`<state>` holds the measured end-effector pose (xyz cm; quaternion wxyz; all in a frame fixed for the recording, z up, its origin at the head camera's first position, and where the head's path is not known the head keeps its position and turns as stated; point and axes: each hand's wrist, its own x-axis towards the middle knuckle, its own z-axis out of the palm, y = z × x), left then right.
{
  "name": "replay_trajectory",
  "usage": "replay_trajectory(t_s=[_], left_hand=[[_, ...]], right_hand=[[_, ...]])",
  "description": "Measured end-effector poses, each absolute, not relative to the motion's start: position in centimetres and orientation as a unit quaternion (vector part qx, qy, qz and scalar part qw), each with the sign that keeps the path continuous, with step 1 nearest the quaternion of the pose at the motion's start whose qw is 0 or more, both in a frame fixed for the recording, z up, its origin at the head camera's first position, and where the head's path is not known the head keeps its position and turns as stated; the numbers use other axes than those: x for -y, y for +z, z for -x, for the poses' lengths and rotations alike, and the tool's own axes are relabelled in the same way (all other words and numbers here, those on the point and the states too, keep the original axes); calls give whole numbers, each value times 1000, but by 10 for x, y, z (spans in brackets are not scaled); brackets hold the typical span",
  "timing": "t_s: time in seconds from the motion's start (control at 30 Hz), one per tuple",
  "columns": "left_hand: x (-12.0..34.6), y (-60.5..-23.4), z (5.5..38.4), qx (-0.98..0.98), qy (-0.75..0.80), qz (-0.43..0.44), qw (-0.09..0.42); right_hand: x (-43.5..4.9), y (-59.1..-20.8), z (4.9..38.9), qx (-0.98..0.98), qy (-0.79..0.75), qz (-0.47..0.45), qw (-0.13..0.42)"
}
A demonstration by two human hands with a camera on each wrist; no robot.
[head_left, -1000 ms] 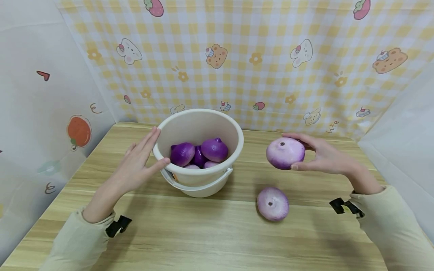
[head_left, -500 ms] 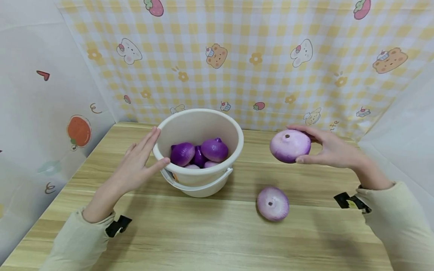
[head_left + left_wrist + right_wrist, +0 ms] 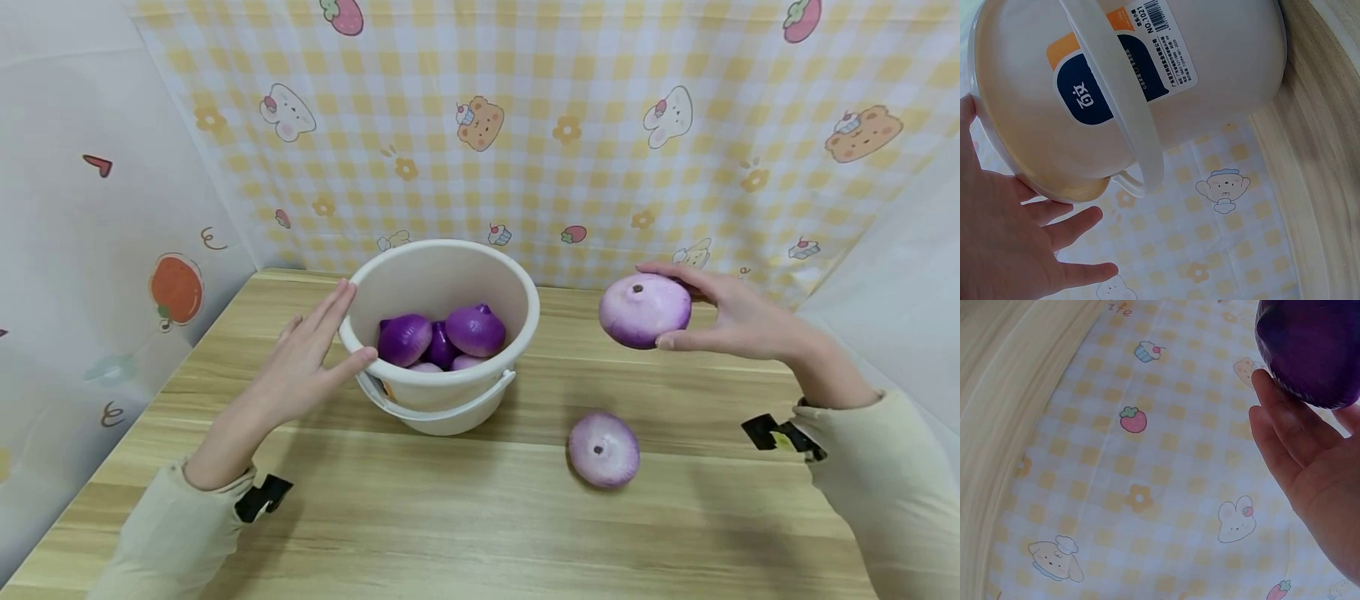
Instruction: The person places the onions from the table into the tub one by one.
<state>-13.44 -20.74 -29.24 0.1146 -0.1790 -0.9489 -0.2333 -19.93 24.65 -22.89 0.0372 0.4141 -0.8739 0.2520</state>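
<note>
My right hand [image 3: 738, 321] holds a purple onion [image 3: 643, 312] up over the table, thumb on the near side and fingers behind it. In the right wrist view the onion's dark purple underside [image 3: 1316, 353] shows above the fingers. The left hand [image 3: 303, 358] rests against the left rim of a white bucket [image 3: 442, 400], its fingers extended. From the left wrist view, the fingers lie along the rim and the bucket's label [image 3: 1110, 69] faces the camera. Several purple onions [image 3: 474, 331] sit inside the bucket. Another pale purple onion [image 3: 604, 450] lies on the table to its right.
A light wood-grain table [image 3: 450, 525] bears everything. Behind it hangs a yellow checked curtain [image 3: 525, 167] with cartoon prints, and white sheets [image 3: 90, 250] stand at the sides. The bucket's handle [image 3: 442, 412] hangs down its front.
My right hand has lifted the onion up and slightly to the right, away from the bucket, and the onion has tilted a little. The left hand and bucket have stayed put.
</note>
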Motion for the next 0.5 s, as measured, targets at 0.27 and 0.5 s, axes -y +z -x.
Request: replay_trajectory(t_s=[0.27, 0.5], left_hand=[[208, -292, 135, 949, -233, 178, 113], [207, -292, 134, 948, -228, 187, 115]], right_hand=[[-242, -221, 201, 876, 258, -406, 29], [-239, -215, 202, 879, 256, -402, 31]])
